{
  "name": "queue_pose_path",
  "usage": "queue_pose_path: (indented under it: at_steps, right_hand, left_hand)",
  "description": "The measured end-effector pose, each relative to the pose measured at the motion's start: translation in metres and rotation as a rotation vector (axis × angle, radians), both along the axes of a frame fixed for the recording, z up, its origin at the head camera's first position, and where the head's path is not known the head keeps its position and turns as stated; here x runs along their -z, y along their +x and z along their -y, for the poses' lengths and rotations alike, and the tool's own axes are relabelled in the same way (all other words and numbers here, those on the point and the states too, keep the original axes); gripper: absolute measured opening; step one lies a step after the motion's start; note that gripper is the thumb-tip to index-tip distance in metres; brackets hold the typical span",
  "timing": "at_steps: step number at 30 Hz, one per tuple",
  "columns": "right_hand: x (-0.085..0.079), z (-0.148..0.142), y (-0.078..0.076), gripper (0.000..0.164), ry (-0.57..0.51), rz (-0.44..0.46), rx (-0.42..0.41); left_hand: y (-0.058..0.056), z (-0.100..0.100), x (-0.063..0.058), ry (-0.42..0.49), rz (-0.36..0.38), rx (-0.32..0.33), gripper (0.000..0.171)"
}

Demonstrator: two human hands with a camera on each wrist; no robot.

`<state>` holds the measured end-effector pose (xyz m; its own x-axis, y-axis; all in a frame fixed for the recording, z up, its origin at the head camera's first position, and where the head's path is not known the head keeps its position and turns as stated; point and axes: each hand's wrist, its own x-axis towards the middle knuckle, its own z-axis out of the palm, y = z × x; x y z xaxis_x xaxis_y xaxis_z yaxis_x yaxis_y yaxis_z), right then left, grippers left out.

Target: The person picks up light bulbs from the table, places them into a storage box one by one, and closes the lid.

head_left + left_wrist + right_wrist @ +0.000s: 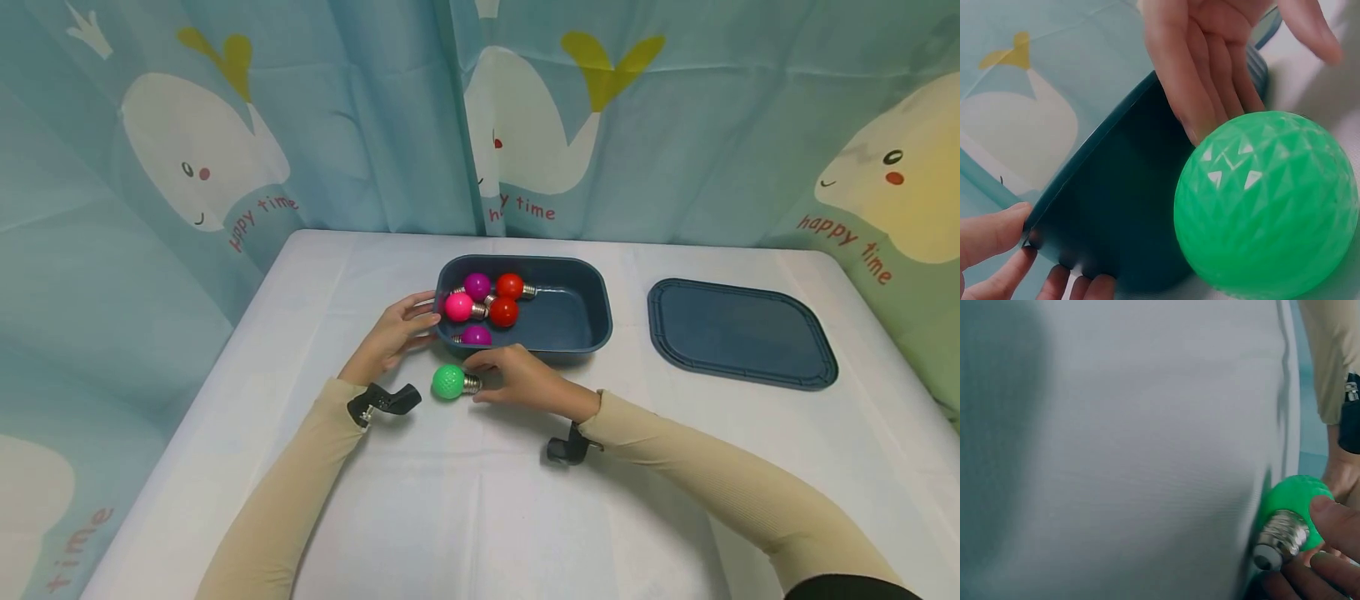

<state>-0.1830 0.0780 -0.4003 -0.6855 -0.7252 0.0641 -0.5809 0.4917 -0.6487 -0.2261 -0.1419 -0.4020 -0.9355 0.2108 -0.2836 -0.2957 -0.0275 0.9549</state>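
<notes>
Poised with the right hand [525,380] at the screw base of a green bulb [448,382], just in front of a dark blue container [566,312], toward its left end. Thumb and fingers spread apart in a loose grip; cannot tell about contact. Resting the left hand [396,335] by spread fingertips against the container's left end, unclenched. Inside, see two purple bulbs [477,287], a pink bulb [459,307] and two red bulbs [503,312]. Rightward, see a flat tray [742,333] on the white table [420,517]; beyond, a whale-printed curtain [405,125].
</notes>
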Motion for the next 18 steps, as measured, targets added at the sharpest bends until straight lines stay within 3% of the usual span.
queue_pose_path:
  at_steps: [7,18]
  right_hand:
    - [0.0056,0.0053,-0.0002,0.042,0.033,-0.012,0.01]
    - [0.0095,0.0105,-0.0007,0.041,0.085,-0.114,0.013]
  left_hand:
    - [0.0001,-0.0003,0.0005,0.003,0.007,-0.004,0.057]
    - [-0.0011,0.0006,0.0018,-0.007,-0.012,0.019,0.057]
